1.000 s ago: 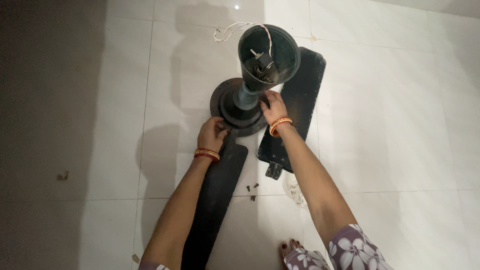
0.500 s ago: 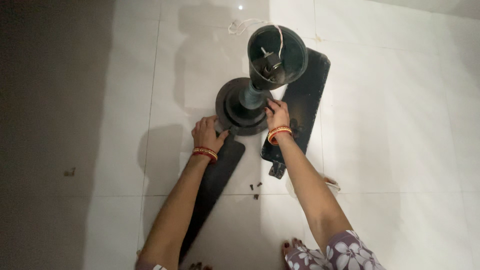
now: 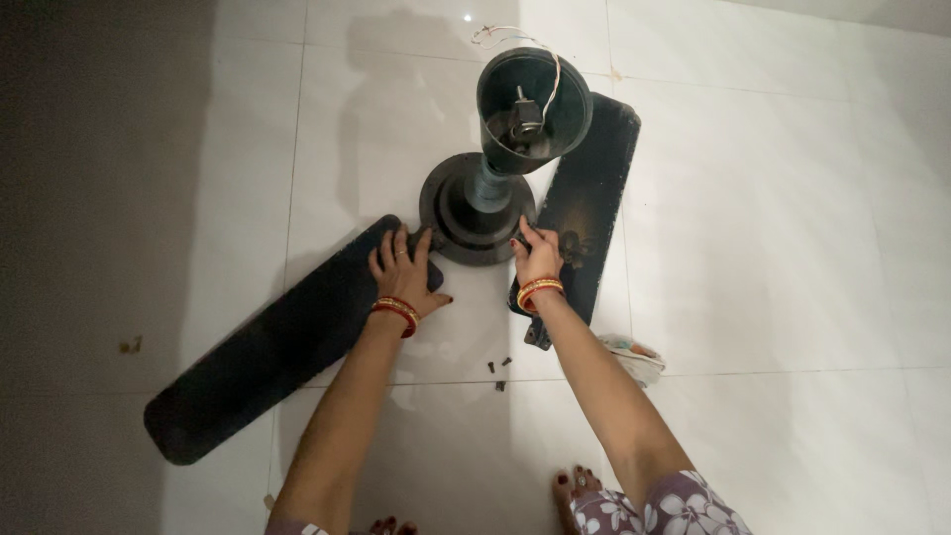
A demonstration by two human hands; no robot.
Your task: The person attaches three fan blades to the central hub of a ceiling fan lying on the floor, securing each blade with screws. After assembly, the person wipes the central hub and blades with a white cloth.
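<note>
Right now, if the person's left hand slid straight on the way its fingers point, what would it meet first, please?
Probably the round motor housing: the left hand lies flat on the dark fan blade, fingers toward the housing's rim, close or touching.
</note>
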